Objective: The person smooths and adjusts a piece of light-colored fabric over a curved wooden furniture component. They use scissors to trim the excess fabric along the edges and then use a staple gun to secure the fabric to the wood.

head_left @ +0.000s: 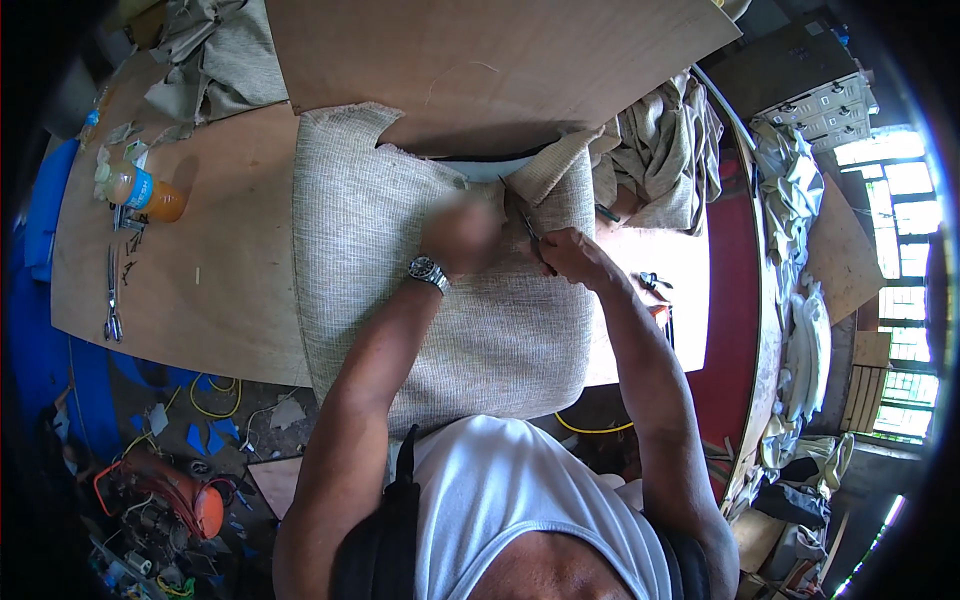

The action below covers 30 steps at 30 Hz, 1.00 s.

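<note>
A piece of beige woven fabric (390, 220) lies over a padded, cushion-like form on the workbench and hangs past its near edge. Its far edge is cut unevenly, and a pale layer (495, 170) shows there. My right hand (575, 258) is closed around a pair of scissors (528, 222), whose blades point away and to the left at the fabric near a folded-back flap (550, 170). Just left of the blades, my left hand (462, 235) rests on the fabric; it is blurred, so its fingers cannot be made out. A metal watch is on that wrist.
At left on the workbench (230, 230) are an orange drink bottle (150, 193), large shears (112, 300) and small dark hardware pieces. An upright wooden board (480, 60) stands behind the fabric. Crumpled cloth (665, 150) and a small dark tool (655, 284) are at right.
</note>
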Tool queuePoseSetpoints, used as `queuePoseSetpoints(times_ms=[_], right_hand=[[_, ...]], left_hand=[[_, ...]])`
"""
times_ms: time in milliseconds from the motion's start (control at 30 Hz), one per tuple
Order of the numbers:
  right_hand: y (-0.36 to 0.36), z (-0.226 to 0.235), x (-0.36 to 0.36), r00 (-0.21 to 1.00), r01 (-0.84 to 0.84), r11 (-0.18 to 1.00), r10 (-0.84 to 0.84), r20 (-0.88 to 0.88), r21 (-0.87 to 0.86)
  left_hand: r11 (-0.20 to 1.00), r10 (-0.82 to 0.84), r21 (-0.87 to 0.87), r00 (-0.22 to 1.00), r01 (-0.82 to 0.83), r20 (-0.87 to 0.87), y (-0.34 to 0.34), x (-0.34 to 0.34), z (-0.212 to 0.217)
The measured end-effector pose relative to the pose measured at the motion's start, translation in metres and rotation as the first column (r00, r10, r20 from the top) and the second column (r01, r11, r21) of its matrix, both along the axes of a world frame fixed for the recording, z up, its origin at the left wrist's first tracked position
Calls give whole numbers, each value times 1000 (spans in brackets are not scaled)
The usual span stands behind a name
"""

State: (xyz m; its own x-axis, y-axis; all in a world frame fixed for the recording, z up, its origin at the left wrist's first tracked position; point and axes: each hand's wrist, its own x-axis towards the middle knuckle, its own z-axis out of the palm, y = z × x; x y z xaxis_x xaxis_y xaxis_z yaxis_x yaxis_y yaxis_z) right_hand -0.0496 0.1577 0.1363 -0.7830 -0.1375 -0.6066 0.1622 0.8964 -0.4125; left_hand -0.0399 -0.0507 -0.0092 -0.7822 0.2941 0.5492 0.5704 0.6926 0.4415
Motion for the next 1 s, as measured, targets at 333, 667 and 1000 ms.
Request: queuePoseSetpoints(times_ms=[333, 667, 1000], right_hand=[[22, -40, -4, 987, -8, 997, -4, -158, -76], [68, 35, 47, 998, -53, 941, 56, -1, -333], [107, 64, 29, 988, 83, 784, 17, 155, -616]], left_hand=[[970, 112, -233, 977, -68, 180, 13, -12, 8], [956, 243, 202, 960, -213, -142, 14, -52, 54], [910, 337, 252, 941, -329, 12, 54, -119, 65]])
